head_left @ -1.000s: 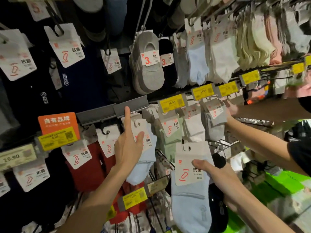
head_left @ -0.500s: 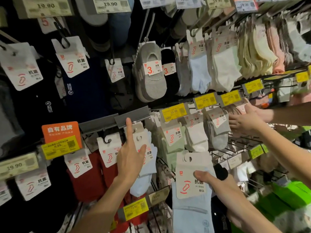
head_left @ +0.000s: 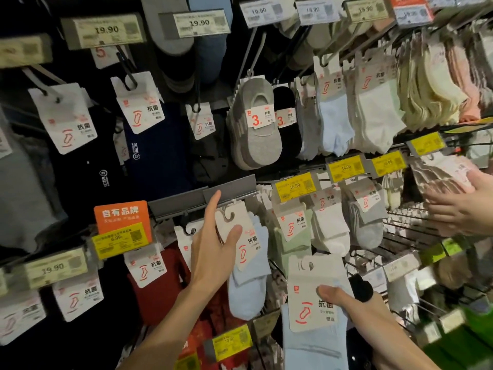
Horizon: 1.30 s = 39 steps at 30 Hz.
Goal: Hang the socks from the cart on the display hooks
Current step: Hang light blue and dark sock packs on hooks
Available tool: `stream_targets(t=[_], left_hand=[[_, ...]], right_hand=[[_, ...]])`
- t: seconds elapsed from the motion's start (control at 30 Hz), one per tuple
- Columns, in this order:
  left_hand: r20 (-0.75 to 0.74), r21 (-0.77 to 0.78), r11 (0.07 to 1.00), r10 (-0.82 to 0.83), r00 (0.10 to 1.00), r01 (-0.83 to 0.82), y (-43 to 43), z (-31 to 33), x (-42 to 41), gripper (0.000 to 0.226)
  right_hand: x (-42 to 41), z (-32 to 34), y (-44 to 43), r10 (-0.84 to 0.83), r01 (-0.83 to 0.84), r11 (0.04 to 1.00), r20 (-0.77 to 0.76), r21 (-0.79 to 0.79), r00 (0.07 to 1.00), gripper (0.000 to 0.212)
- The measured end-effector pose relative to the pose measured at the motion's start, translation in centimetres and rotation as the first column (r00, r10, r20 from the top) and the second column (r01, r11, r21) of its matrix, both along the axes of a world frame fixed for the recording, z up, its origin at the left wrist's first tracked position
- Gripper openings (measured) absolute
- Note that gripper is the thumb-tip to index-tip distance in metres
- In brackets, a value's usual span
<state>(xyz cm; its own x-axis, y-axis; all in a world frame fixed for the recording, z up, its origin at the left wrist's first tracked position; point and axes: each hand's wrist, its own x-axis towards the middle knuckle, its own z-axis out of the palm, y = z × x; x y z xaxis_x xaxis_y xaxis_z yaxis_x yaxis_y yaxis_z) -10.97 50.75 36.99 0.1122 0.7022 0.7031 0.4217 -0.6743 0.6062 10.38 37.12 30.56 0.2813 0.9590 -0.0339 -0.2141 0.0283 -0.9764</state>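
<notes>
Hanging step, part done. My right hand (head_left: 357, 308) grips a pale-blue sock pack (head_left: 314, 303) by its card, thumb on the front. It is low on the display rack (head_left: 405, 236), under the middle row and not yet on a hook. My left hand (head_left: 213, 252) pinches the card of the hung pack (head_left: 249, 263) on its hook (head_left: 229, 213), forefinger straight up against the grey rail (head_left: 229, 190). The next move, as I judge it, is to raise the held pack, align its card slot with the hook tip and slide it on. A second person's hands (head_left: 458, 209) work at the rack's right edge.
</notes>
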Motion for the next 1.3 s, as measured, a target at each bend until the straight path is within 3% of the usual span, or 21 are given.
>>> stream_targets(t=[0.27, 0.47, 0.57, 0.73, 0.93, 1.03, 1.17, 1.2, 1.3], left_hand=[[0.05, -0.019, 0.994, 0.104, 0.993, -0.104, 0.4, 0.4, 1.5, 0.077], [0.058, 0.045, 0.986, 0.159, 0.986, -0.161, 0.9, 0.5, 1.9, 0.058], [-0.023, 0.099, 0.972, 0.217, 0.976, -0.214, 0.9, -0.1, 1.4, 0.064], [-0.116, 0.186, 0.949, 0.278, 0.954, -0.254, 1.4, -0.7, 1.5, 0.075], [-0.261, 0.244, 0.906, 0.405, 0.876, -0.346, -0.1, -0.9, 1.3, 0.094], [-0.276, 0.172, 0.922, 0.383, 0.882, -0.346, -1.8, -1.8, 0.1, 0.087], [-0.087, -0.035, 0.994, 0.098, 0.991, -0.102, -7.4, -3.7, 0.1, 0.031], [-0.012, -0.152, 0.988, 0.027, 1.0, -0.029, -8.8, -3.7, 0.4, 0.028], [0.154, -0.45, 0.879, -0.096, 0.983, 0.156, -10.8, -3.1, 1.4, 0.048]], right_hand=[[-0.6, 0.0, -0.3, 0.018, -0.014, 0.998, -0.052, 0.065, 0.998, 0.052], [-0.6, -0.3, -0.2, 0.032, -0.03, 0.999, -0.058, 0.032, 0.998, 0.049], [-0.5, -0.4, -0.2, 0.041, -0.04, 0.999, -0.044, 0.023, 0.998, 0.057], [-0.6, 0.0, 0.0, 0.054, -0.053, 0.998, -0.049, 0.026, 0.997, 0.025], [-1.1, 0.1, -0.4, 0.026, -0.023, 0.998, -0.047, 0.057, 0.999, 0.022], [-1.4, 0.1, -0.5, -0.002, 0.007, 0.997, -0.06, 0.079, 0.998, 0.02], [-2.2, 0.2, -0.2, 0.008, 0.002, 0.994, -0.085, 0.113, 0.996, 0.027], [-2.5, 0.4, -0.1, 0.025, -0.013, 0.992, -0.094, 0.122, 0.995, 0.03], [-4.1, 1.0, 0.2, 0.058, -0.042, 0.989, -0.112, 0.145, 0.992, 0.033]])
